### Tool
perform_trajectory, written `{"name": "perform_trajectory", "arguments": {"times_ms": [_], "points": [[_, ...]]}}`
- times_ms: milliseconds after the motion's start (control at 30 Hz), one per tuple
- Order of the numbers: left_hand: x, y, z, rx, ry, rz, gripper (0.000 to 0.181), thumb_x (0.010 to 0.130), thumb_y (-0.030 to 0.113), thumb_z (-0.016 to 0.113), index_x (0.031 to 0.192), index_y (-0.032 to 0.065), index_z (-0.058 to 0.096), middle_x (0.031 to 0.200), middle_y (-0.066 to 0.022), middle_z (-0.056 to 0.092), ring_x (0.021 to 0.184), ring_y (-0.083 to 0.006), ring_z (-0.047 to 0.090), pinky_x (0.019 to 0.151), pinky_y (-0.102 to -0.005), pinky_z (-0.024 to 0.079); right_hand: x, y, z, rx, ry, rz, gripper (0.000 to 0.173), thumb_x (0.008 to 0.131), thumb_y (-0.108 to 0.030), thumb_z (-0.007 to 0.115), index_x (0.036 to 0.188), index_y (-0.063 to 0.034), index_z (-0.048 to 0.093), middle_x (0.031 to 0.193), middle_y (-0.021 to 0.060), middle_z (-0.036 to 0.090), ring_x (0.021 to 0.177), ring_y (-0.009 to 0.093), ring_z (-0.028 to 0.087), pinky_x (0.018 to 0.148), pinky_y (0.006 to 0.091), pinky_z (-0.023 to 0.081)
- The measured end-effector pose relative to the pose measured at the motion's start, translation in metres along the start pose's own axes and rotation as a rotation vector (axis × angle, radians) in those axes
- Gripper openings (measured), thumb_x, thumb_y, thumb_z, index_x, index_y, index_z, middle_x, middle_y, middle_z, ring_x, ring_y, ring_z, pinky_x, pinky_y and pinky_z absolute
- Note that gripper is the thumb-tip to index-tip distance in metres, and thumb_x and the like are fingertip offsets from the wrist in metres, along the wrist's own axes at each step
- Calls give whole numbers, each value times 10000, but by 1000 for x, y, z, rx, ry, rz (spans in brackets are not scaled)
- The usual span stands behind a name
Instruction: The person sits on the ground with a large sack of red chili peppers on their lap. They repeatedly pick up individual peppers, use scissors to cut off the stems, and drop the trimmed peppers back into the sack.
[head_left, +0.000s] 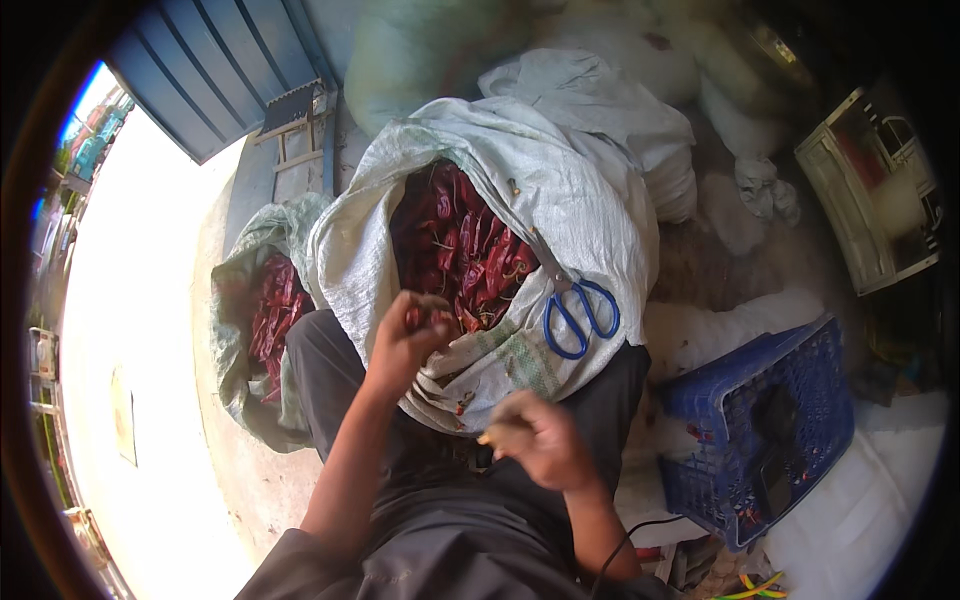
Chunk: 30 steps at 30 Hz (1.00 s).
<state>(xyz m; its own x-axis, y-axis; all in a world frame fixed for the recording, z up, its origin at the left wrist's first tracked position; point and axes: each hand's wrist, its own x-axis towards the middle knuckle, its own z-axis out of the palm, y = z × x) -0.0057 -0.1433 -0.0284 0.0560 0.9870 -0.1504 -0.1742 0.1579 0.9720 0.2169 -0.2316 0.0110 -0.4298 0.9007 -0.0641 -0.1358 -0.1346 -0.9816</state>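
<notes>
Dried red chili peppers (472, 247) fill an open white woven sack (592, 180) between my knees. My left hand (420, 322) is closed around red chili, over the sack's near rim. Lower and to the right, my right hand (536, 439) is blurred, its fingers bent, with a small yellowish piece, perhaps a chili stem, at the fingertips. A pair of scissors with blue handles (574, 319) lies on the sack's right rim, blades towards the peppers. On the left stands a smaller greenish sack (232, 345) with more dried red chilies (277, 322).
A blue plastic crate (757, 435) with dark objects stands at the right. Full white sacks (637, 127) and a large greenish sack (420, 60) lie beyond. A small stool or rack (296, 131) stands near a blue metal door (217, 67). A black cable runs by my right forearm.
</notes>
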Motion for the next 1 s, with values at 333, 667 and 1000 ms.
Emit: {"name": "perform_trajectory", "arguments": {"times_ms": [333,667,1000], "points": [[78,-59,-52,1031,39,113,337,744,32,723,1058,-17,613,876,-233,695,880,-332,702,753,-403,544,34,28,26,-741,94,-196,129,903,-147,634,955,-33,606,951,171,629,869,399,626,744,465,501],[-13,-6,-26,-285,-121,41,299,831,-78,702,1079,37,582,975,-56,681,921,-134,650,819,-284,532,63,17,25,-560,319,-156,232,926,-204,672,1005,5,608,905,196,660,811,359,651,713,425,515],[-38,7,3,-489,-169,-133,434,868,102,726,1254,61,532,1045,-84,660,835,-161,643,688,-273,532,68,30,28,-571,410,-205,271,863,-240,749,959,-22,619,845,153,655,753,339,650,676,423,513]]}}
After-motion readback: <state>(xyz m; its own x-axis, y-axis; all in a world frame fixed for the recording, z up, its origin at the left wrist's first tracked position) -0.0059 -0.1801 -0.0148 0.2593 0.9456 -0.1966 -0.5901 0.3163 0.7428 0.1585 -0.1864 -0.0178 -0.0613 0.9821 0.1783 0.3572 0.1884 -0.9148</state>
